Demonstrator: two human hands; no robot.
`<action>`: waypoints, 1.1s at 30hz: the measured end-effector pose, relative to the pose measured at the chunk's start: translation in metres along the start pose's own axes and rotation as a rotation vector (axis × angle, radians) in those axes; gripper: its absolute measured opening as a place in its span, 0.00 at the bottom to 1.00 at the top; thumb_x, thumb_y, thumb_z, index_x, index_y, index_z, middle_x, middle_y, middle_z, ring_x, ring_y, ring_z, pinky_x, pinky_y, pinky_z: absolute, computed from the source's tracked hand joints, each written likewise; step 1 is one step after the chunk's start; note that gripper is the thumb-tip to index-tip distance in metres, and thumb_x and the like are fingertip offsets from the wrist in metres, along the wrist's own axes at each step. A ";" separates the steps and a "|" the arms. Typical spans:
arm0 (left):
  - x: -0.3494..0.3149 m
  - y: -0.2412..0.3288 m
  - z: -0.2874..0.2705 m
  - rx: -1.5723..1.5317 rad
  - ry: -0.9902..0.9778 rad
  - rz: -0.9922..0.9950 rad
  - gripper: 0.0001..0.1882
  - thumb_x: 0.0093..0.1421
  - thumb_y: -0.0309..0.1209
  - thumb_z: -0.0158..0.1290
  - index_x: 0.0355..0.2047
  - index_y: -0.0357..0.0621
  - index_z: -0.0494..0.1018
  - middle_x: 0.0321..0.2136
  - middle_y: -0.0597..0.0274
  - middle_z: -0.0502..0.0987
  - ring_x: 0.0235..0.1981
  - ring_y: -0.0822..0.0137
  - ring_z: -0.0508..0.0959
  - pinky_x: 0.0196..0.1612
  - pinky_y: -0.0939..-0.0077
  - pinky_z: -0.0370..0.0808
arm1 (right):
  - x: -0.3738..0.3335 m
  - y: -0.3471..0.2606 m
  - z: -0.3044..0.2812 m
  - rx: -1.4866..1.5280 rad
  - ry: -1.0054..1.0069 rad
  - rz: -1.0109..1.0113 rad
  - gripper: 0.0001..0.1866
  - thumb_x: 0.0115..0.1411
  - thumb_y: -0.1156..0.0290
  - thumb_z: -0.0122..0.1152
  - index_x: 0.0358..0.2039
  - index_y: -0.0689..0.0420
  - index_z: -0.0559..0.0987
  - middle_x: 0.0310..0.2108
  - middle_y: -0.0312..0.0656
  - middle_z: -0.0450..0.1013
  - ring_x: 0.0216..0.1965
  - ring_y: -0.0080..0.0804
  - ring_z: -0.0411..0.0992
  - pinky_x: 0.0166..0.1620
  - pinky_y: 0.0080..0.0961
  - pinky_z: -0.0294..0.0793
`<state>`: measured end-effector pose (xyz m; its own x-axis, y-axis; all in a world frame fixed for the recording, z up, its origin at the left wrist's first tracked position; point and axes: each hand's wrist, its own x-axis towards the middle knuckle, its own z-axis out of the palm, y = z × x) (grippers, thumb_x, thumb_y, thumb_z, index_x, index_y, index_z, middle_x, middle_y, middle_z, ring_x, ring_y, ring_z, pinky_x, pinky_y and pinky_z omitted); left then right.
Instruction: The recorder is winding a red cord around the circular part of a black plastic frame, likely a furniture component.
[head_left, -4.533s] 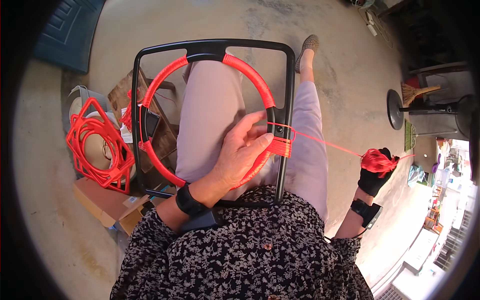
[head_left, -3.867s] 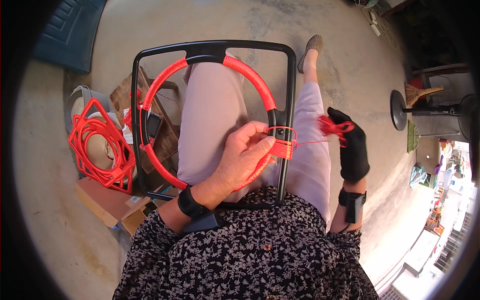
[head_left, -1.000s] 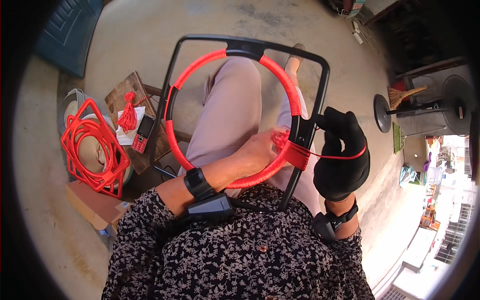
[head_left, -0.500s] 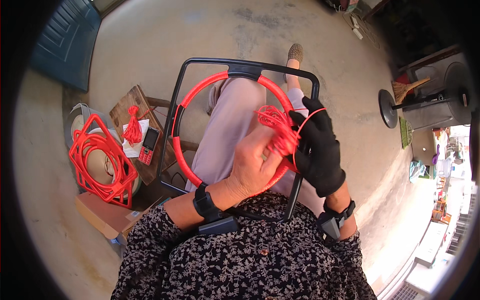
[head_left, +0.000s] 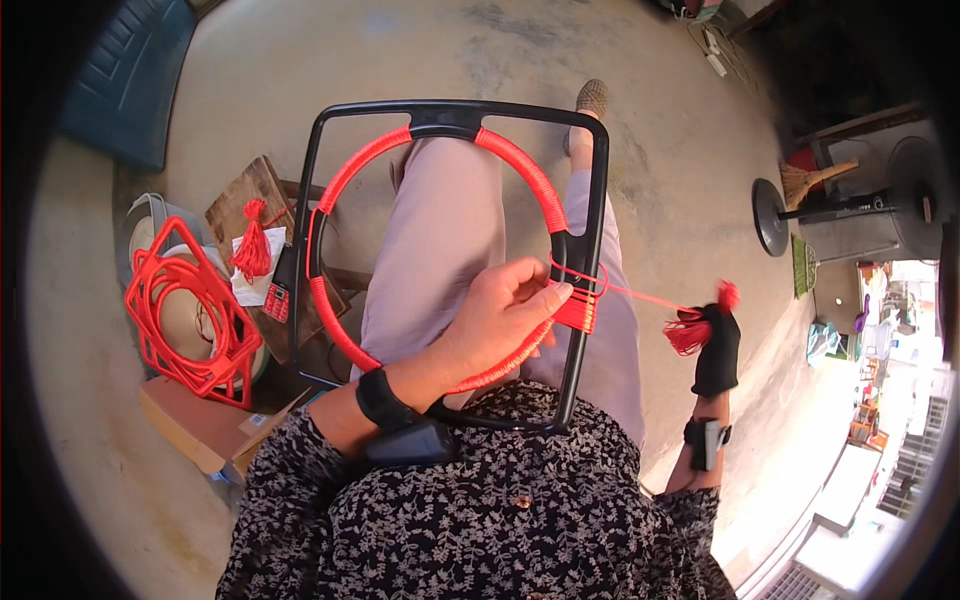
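A black square frame (head_left: pixel 598 230) with a ring inside it lies across my lap. Most of the ring (head_left: pixel 522 175) is wrapped in red cord. My left hand (head_left: pixel 500 320) pinches the wrapped spot where the ring meets the frame's right bar. My right hand (head_left: pixel 716 345), in a black glove, is out to the right and grips a small bundle of red cord (head_left: pixel 688 332). A taut strand (head_left: pixel 645 296) runs from the bundle back to the frame.
A finished red cord-wrapped frame (head_left: pixel 185 315) rests on a round container at the left. A small wooden stool (head_left: pixel 262 190) holds a red tassel (head_left: pixel 252 250) and a phone. A cardboard box (head_left: pixel 195 430) sits beside me. A fan base (head_left: pixel 770 215) stands at right.
My right hand has pulled away from the frame to the right, drawing the red strand taut. My left hand stays pinched on the wrapped joint. The view shifted slightly.
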<state>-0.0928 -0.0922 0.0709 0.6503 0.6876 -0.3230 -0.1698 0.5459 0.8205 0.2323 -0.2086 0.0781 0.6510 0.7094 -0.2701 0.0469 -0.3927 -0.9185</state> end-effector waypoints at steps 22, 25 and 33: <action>-0.011 -0.008 -0.013 -0.412 0.170 -0.127 0.10 0.66 0.35 0.47 0.39 0.40 0.67 0.26 0.55 0.77 0.21 0.66 0.78 0.22 0.76 0.75 | -0.053 -0.030 0.132 0.756 -0.480 0.383 0.18 0.65 0.58 0.49 0.47 0.59 0.71 0.43 0.48 0.74 0.34 0.34 0.76 0.36 0.31 0.78; -0.011 -0.009 -0.014 -0.420 0.128 -0.158 0.09 0.65 0.34 0.49 0.39 0.40 0.67 0.26 0.55 0.77 0.20 0.65 0.79 0.21 0.75 0.76 | -0.047 -0.033 0.137 0.902 -0.339 0.404 0.11 0.66 0.60 0.46 0.39 0.54 0.70 0.32 0.39 0.71 0.26 0.31 0.69 0.29 0.26 0.71; -0.010 -0.009 -0.018 -0.324 0.048 -0.141 0.08 0.65 0.32 0.50 0.35 0.40 0.68 0.25 0.57 0.77 0.21 0.69 0.78 0.22 0.78 0.75 | -0.037 -0.008 0.125 0.782 -0.467 0.389 0.15 0.67 0.55 0.44 0.28 0.51 0.66 0.21 0.32 0.61 0.23 0.28 0.65 0.25 0.20 0.63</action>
<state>-0.1112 -0.0952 0.0583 0.6497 0.6125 -0.4503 -0.3118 0.7549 0.5770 0.1130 -0.1581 0.0596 0.1432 0.8387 -0.5255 -0.7298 -0.2691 -0.6284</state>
